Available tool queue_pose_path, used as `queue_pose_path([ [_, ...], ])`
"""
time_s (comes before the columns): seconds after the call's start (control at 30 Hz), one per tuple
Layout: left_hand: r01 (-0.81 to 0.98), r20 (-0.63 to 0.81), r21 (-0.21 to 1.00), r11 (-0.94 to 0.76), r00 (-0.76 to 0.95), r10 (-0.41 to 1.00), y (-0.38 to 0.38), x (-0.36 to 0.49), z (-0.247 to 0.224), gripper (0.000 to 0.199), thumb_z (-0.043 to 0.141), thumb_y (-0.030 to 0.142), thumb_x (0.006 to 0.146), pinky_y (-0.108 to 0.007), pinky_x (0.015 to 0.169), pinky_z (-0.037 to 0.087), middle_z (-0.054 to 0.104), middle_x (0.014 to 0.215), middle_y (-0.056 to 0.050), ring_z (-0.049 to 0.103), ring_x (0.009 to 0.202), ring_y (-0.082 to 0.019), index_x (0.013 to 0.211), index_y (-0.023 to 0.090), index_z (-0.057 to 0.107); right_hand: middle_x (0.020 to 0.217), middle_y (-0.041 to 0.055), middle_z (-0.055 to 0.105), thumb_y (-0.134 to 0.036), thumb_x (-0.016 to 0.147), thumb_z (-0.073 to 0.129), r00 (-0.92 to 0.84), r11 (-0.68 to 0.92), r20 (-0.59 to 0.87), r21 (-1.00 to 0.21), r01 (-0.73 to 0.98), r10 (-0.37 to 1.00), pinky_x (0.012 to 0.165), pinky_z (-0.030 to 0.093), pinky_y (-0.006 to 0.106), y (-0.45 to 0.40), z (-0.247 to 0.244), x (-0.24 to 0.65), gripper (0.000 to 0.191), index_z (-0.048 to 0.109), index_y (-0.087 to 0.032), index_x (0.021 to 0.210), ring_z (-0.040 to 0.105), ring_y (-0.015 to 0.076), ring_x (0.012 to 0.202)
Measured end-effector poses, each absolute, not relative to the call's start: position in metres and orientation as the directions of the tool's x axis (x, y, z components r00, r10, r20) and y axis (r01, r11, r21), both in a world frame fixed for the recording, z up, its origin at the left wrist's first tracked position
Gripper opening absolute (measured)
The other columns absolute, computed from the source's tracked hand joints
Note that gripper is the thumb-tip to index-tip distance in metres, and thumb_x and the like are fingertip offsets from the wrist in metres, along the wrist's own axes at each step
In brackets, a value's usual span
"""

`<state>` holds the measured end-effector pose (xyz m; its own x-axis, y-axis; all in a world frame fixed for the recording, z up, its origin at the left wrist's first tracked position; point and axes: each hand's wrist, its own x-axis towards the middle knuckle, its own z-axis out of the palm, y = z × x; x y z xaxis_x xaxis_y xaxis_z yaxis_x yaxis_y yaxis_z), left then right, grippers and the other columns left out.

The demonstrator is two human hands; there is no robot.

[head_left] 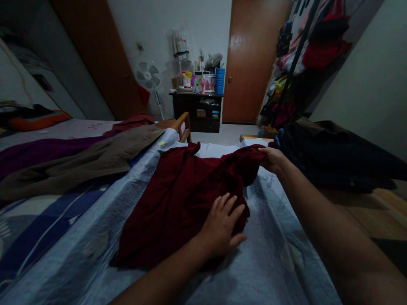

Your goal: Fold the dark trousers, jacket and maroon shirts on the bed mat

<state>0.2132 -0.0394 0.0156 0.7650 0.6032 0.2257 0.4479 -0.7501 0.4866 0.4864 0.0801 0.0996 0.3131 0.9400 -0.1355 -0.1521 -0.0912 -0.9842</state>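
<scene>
A dark red garment [178,199] lies partly folded and wrinkled on a light blue cloth [270,254] that covers the surface before me. My left hand [222,226] rests on the garment's lower right part, palm down with the fingers spread. At the upper right, my right hand [271,159] pinches an edge of the garment between thumb and fingers and holds that corner slightly bunched.
Brown trousers [82,156] and purple cloth [47,152] lie at the left. A stack of dark clothes [337,156] stands at the right. Further back are a wooden chair [185,127], a fan [149,75] and a black cabinet [197,112].
</scene>
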Motion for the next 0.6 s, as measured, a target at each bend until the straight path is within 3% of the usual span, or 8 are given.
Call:
queue_pose_path([
  [0.07, 0.527, 0.113, 0.523, -0.670, 0.736, 0.667, -0.039, 0.229, 0.006, 0.100, 0.076, 0.043, 0.065, -0.059, 0.110, 0.021, 0.016, 0.157, -0.014, 0.022, 0.139, -0.042, 0.149, 0.028, 0.023, 0.075, 0.0029, 0.065, -0.010, 0.074, 0.050, 0.300, -0.046, -0.083, -0.991, -0.127, 0.950, 0.069, 0.056, 0.033, 0.084, 0.101, 0.485, 0.016, 0.056, -0.019, 0.085, 0.065, 0.0166, 0.068],
  [0.2, 0.609, -0.064, 0.602, -0.516, 0.681, 0.730, -0.026, 0.238, -0.006, 0.097, 0.062, 0.012, 0.067, -0.045, 0.102, 0.040, 0.041, 0.144, -0.015, 0.051, 0.122, -0.033, 0.151, 0.024, 0.014, 0.079, 0.0014, 0.065, -0.006, 0.066, 0.051, 0.313, 0.053, 0.036, -0.998, -0.045, 0.949, 0.071, 0.056, 0.033, 0.098, 0.108, 0.495, 0.027, 0.057, -0.021, 0.087, 0.065, 0.0167, 0.073],
  [0.3, 0.454, -0.037, 0.685, -0.569, 0.803, 0.595, -0.031, 0.234, 0.004, 0.093, 0.060, 0.010, 0.064, -0.041, 0.102, 0.042, 0.049, 0.139, -0.010, 0.052, 0.121, -0.030, 0.148, 0.026, 0.025, 0.079, 0.0012, 0.065, -0.005, 0.060, 0.048, 0.408, 0.091, 0.107, -0.994, 0.059, 0.907, 0.069, 0.056, 0.034, 0.114, 0.114, 0.506, 0.036, 0.059, -0.020, 0.091, 0.064, 0.0172, 0.070],
  [0.4, 0.259, 0.004, 0.762, -0.594, 0.915, 0.404, -0.047, 0.233, 0.020, 0.088, 0.061, 0.014, 0.065, -0.040, 0.101, 0.043, 0.048, 0.141, -0.007, 0.051, 0.123, -0.030, 0.145, 0.029, 0.030, 0.082, 0.0035, 0.067, -0.006, 0.060, 0.044, 0.558, 0.091, 0.242, -0.955, 0.284, 0.794, 0.069, 0.055, 0.035, 0.131, 0.119, 0.518, 0.042, 0.063, -0.017, 0.097, 0.063, 0.0188, 0.070],
  [0.5, 0.128, 0.011, 0.827, -0.547, 0.970, 0.244, -0.059, 0.237, 0.025, 0.081, 0.059, 0.015, 0.066, -0.037, 0.098, 0.045, 0.053, 0.137, -0.007, 0.054, 0.120, -0.029, 0.142, 0.027, 0.037, 0.089, 0.0079, 0.069, -0.008, 0.064, 0.041, 0.586, 0.046, 0.451, -0.816, 0.576, 0.673, 0.077, 0.052, 0.036, 0.144, 0.120, 0.528, 0.043, 0.067, -0.011, 0.098, 0.064, 0.0215, 0.079],
  [0.6, 0.167, -0.105, 0.902, -0.397, 0.979, 0.175, -0.062, 0.242, 0.018, 0.078, 0.058, 0.013, 0.065, -0.031, 0.082, 0.051, 0.062, 0.123, -0.003, 0.063, 0.103, -0.024, 0.140, 0.027, 0.040, 0.096, 0.0113, 0.069, -0.008, 0.068, 0.040, 0.493, -0.022, 0.550, -0.652, 0.758, 0.674, 0.087, 0.047, 0.036, 0.149, 0.112, 0.533, 0.043, 0.069, -0.009, 0.100, 0.063, 0.0235, 0.090],
])
